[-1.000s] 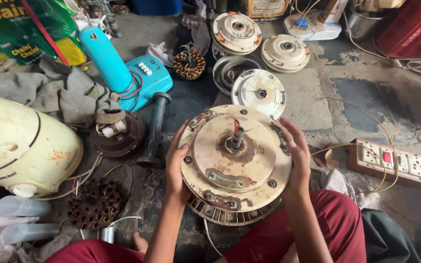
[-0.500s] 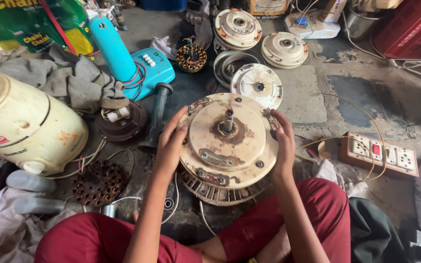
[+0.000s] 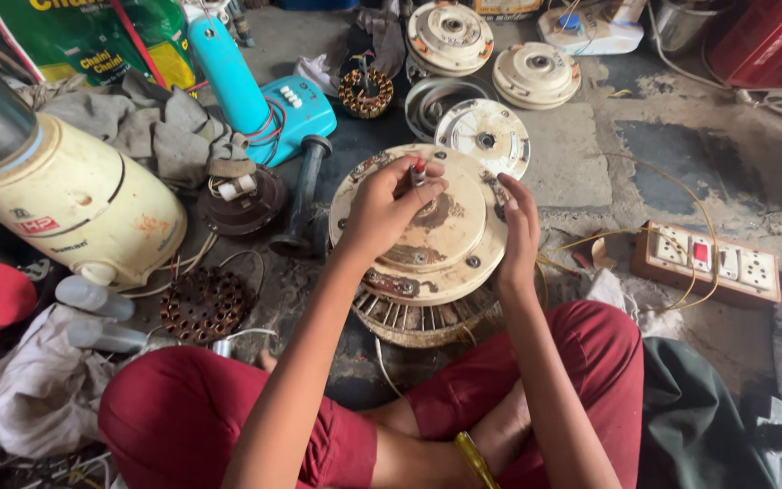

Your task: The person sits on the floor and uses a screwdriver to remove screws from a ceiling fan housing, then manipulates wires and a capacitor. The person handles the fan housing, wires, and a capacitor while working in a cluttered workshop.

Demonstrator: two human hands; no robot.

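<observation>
A round, cream, rust-stained ceiling fan motor housing (image 3: 441, 244) rests on the floor in front of my crossed legs, with its slotted metal rim (image 3: 418, 321) showing underneath. My left hand (image 3: 386, 208) lies over the top of the housing, fingers pinched on the wires and shaft (image 3: 418, 170) sticking up at its centre. My right hand (image 3: 519, 231) presses flat against the housing's right edge. The centre hub is mostly hidden under my left hand.
A cream mixer base (image 3: 74, 204) stands at left, with a copper-wound stator (image 3: 205, 303) near it. A black pipe (image 3: 305, 195) and a turquoise appliance (image 3: 264, 100) lie behind. Other fan covers (image 3: 483, 136) sit farther back. A switch board (image 3: 708, 263) with yellow wire lies at right.
My left hand left the housing's left edge and moved onto its top, closing on the centre wires. The right hand stays on the right edge. The view shifted slightly.
</observation>
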